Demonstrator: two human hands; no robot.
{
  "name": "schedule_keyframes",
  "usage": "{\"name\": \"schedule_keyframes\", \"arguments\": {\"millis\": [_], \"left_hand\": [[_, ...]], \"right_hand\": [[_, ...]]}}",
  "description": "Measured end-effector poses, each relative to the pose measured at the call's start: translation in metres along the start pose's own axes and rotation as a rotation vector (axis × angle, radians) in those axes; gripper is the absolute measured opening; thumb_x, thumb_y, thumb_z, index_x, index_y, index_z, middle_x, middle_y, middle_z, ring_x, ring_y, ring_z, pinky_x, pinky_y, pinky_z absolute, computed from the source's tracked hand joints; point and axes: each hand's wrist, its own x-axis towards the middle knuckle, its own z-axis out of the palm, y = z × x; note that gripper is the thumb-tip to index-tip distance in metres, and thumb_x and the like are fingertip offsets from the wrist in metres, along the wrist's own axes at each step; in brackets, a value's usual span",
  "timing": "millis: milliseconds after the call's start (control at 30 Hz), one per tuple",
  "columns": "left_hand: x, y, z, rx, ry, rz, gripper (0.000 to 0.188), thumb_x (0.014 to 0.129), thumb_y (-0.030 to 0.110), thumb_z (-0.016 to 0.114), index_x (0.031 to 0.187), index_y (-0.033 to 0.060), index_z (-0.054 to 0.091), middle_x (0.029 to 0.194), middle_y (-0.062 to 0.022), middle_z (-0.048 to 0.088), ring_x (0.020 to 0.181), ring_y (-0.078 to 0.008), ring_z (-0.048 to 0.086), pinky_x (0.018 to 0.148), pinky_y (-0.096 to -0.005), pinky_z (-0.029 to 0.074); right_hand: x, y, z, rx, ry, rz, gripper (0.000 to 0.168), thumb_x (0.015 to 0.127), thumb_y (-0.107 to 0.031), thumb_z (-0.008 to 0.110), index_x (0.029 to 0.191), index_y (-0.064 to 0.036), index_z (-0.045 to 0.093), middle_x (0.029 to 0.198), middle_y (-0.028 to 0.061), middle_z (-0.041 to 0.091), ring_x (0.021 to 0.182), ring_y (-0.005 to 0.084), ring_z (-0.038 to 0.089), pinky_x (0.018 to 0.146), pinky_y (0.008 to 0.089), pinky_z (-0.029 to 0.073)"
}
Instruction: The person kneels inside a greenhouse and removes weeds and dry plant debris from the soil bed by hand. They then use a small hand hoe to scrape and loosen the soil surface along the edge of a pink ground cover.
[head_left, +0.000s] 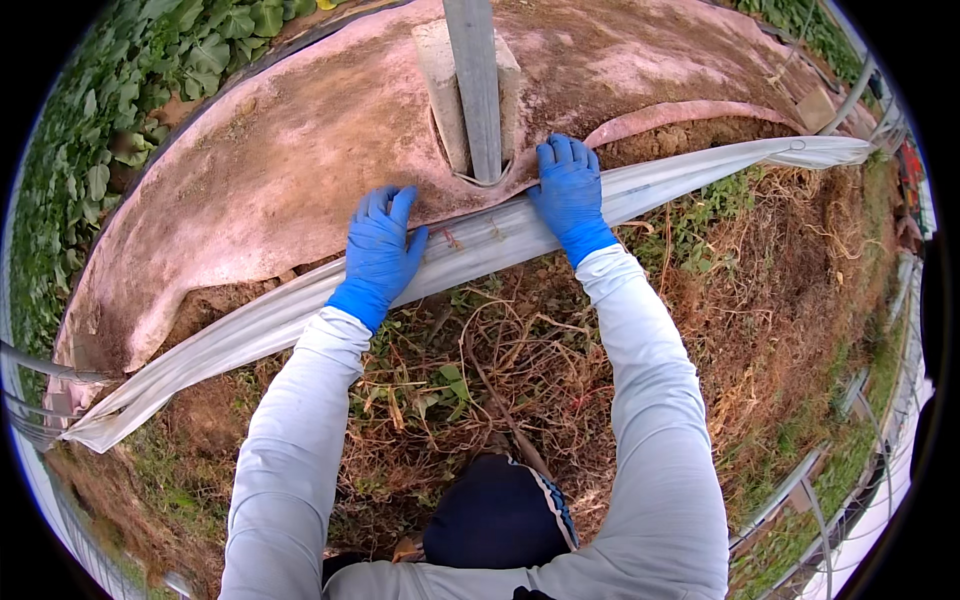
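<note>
My left hand (381, 251), in a blue glove, is over the front edge of a dirt-stained pink fabric sheet (300, 195). Its fingers are bent and its thumb stands apart above a gathered strip of whitish plastic film (480, 251). My right hand (568, 191), gloved alike, has its fingers curled at the fabric's edge, right of a metal post (476, 90); its fingertips are partly hidden. The post rises from a slot in the fabric, against a concrete block (435, 75). The film runs slantwise beneath both hands.
Bare soil (667, 142) shows where the fabric is folded back at right. Dry vines and weeds (517, 345) cover the ground before me. Leafy green plants (217, 45) grow beyond the fabric. Curved metal pipes (855, 97) stand at the right rim.
</note>
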Motion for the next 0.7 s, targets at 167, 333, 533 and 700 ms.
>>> {"name": "schedule_keyframes", "arguments": {"millis": [167, 333, 533, 700], "left_hand": [[0.022, 0.004, 0.002, 0.399, -0.277, -0.01, 0.048, 0.076, 0.036, 0.07, 0.109, 0.0059, 0.052, 0.106, -0.0155, 0.052, 0.097, -0.0318, 0.054, 0.082, -0.0436, 0.043], [0.032, 0.014, 0.025, 0.654, -0.38, 0.015, 0.036, 0.081, 0.03, 0.064, 0.108, 0.0075, 0.055, 0.1, -0.0126, 0.055, 0.088, -0.0306, 0.058, 0.079, -0.0458, 0.044], [0.039, 0.017, 0.02, 0.427, -0.609, -0.004, 0.018, 0.08, 0.013, 0.056, 0.095, 0.0097, 0.065, 0.088, -0.013, 0.066, 0.082, -0.0314, 0.066, 0.07, -0.0426, 0.051], [0.036, 0.028, -0.007, 0.367, -0.748, 0.066, 0.018, 0.081, 0.013, 0.054, 0.092, 0.0098, 0.069, 0.091, -0.013, 0.068, 0.084, -0.0319, 0.067, 0.07, -0.0422, 0.053]], "right_hand": [[0.004, -0.005, 0.009, -0.17, -0.315, -0.04, 0.018, 0.081, -0.016, 0.055, 0.094, -0.007, 0.061, 0.093, 0.0095, 0.056, 0.083, 0.0252, 0.056, 0.071, 0.0397, 0.045], [0.013, -0.012, -0.001, -0.202, -0.584, -0.114, 0.017, 0.079, -0.014, 0.056, 0.09, -0.006, 0.067, 0.086, 0.0102, 0.064, 0.081, 0.0267, 0.062, 0.067, 0.0391, 0.049], [0.026, -0.008, -0.013, -0.13, -0.814, -0.227, 0.018, 0.081, -0.015, 0.057, 0.09, -0.009, 0.071, 0.09, 0.01, 0.069, 0.086, 0.0262, 0.067, 0.07, 0.0391, 0.053], [0.02, -0.004, -0.021, -0.132, -0.836, -0.319, 0.018, 0.081, -0.016, 0.058, 0.091, -0.01, 0.072, 0.093, 0.0098, 0.07, 0.087, 0.0253, 0.067, 0.069, 0.0385, 0.053]]}}
